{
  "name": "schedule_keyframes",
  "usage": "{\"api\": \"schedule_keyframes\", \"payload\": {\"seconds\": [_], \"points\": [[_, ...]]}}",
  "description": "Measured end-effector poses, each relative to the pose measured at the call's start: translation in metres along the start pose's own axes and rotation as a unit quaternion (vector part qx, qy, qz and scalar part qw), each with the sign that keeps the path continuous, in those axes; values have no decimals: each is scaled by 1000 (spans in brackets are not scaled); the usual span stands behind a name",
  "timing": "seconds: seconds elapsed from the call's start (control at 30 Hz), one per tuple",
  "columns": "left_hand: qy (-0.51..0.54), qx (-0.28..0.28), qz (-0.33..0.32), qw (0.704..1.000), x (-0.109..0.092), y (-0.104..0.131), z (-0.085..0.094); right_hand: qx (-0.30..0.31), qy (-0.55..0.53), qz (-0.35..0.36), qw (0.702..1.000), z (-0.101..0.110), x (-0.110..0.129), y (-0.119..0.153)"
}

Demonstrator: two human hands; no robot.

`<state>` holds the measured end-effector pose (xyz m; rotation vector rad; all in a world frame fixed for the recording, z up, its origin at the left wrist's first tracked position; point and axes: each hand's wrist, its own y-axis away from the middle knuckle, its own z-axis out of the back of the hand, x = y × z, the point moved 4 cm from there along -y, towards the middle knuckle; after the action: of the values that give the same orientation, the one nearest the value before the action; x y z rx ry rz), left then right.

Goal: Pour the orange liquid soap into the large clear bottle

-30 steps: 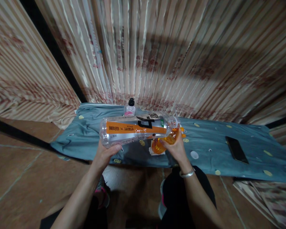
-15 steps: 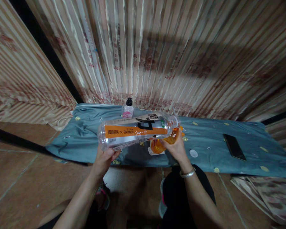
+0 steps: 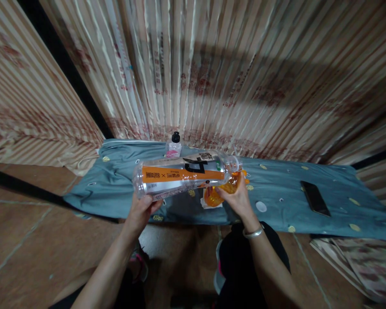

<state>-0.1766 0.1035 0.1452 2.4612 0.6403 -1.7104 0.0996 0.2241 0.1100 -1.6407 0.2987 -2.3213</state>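
Note:
My left hand [image 3: 143, 210] is closed around the bottom end of a large clear plastic bottle [image 3: 183, 171] with an orange and silver label. The bottle lies nearly level, its neck pointing right. My right hand [image 3: 239, 195] grips an orange translucent bottle [image 3: 215, 196], tilted under the clear bottle's neck. The two mouths are close together; whether they touch I cannot tell. A white paper or tissue [image 3: 210, 205] lies below the orange bottle. Behind the clear bottle stands a small pump bottle [image 3: 174, 148] with a black top and pink marking.
A blue-green cloth with yellow prints covers the low bench [image 3: 276, 189]. On it lie a white round cap [image 3: 261, 207] and a black phone [image 3: 315, 198] at the right. A striped curtain [image 3: 212, 86] hangs behind, and dark poles [image 3: 70, 77] stand at the sides.
The bottles and both hands hold nearly the same pose. The clear bottle's bottom end has shifted very slightly up; the rest of the view has moved a little with the head.

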Motion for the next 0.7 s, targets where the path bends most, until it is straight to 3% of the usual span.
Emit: {"api": "schedule_keyframes", "payload": {"seconds": [0.23, 0.7], "points": [[12, -22, -18, 1000, 17, -6, 14, 38, -4, -21, 999, 4, 3, -1], [20, -11, -9, 1000, 21, -5, 13, 59, -13, 9, 998, 18, 8, -4]]}}
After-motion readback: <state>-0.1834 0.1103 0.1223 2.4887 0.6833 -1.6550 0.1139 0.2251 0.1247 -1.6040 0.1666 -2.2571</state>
